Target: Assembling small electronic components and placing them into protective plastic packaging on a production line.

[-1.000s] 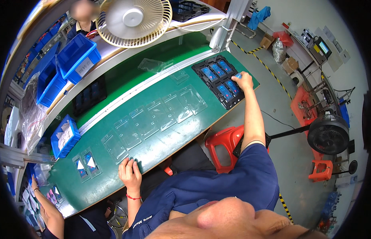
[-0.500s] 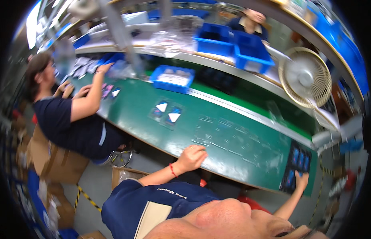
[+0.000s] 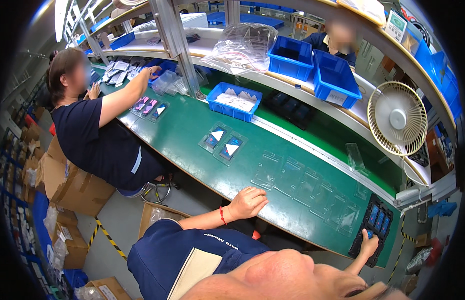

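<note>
My right hand (image 3: 369, 244) reaches to a black compartment tray (image 3: 353, 248) at the right end of the green table. Its fingers are bent over a dark blue flat piece (image 3: 370, 233) in the tray's near part; the fingertips are partly hidden. More dark blue pieces (image 3: 377, 215) sit in the compartments beyond. My left hand (image 3: 248, 202), with a red band at the wrist, hovers by the table's near edge, fingers curled together and nothing showing in them. Beyond it, several clear plastic shells (image 3: 306, 185) lie in a row toward the tray.
Left of the shells, two clear packs (image 3: 229, 150) hold blue pieces with white triangles. Behind stands a blue bin (image 3: 234, 103) of white papers. A fan (image 3: 398, 119) is at the right. A co-worker (image 3: 100, 117) sits at the left; another person (image 3: 337, 42) is behind the shelf.
The view has shifted and sharpened, so the scene sits differently in the picture. My right hand stays at the black tray, its fingers slightly farther over the near part. My left hand remains curled.
</note>
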